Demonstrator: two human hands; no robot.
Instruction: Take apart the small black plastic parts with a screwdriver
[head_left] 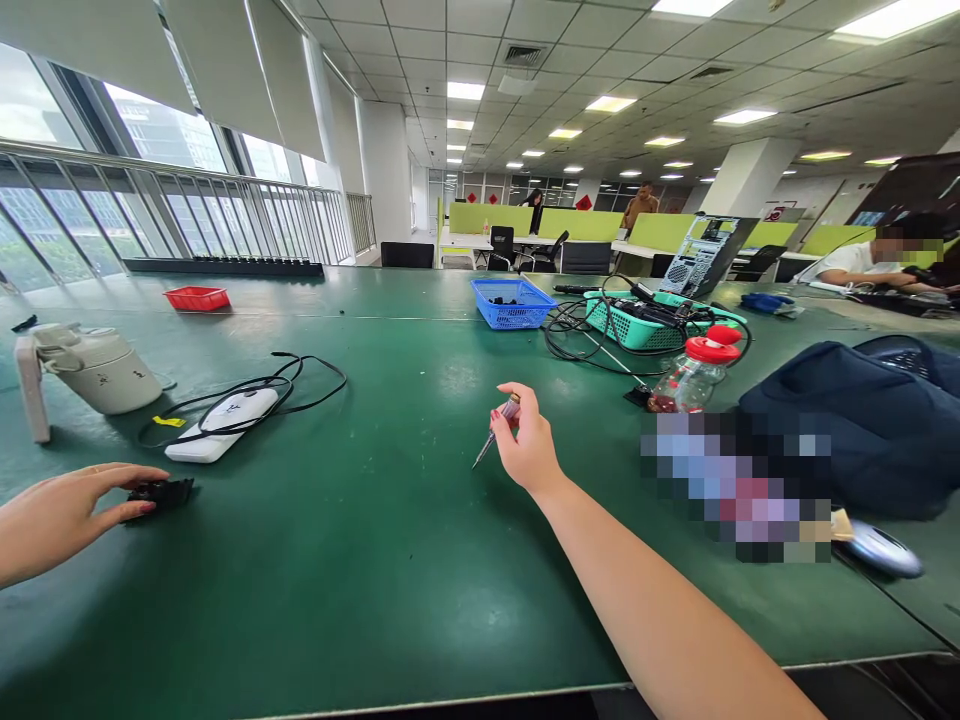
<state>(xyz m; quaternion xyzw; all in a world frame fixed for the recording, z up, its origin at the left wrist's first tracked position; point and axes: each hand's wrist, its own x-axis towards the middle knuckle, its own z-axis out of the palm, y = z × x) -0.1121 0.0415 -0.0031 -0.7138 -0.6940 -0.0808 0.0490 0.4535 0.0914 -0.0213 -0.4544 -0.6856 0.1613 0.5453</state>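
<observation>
Just this side of the flat white oblong device (pixel 216 446) draped with thin black cable (pixel 346 380), I see the left hand (pixel 71 510) pinching a small black object (pixel 166 494). Well right of the device, the right hand (pixel 529 445) pinches a slim, metal-shafted screwdriver (pixel 488 442), tip angled down.

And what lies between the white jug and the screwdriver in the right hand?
A flat white device with a black cable across it, in the head view.

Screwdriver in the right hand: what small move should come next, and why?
Perhaps slide the small black object, touched by the left hand, rightward toward the screwdriver: the right hand holds that tool, tip angled down, well apart from the object.
</observation>
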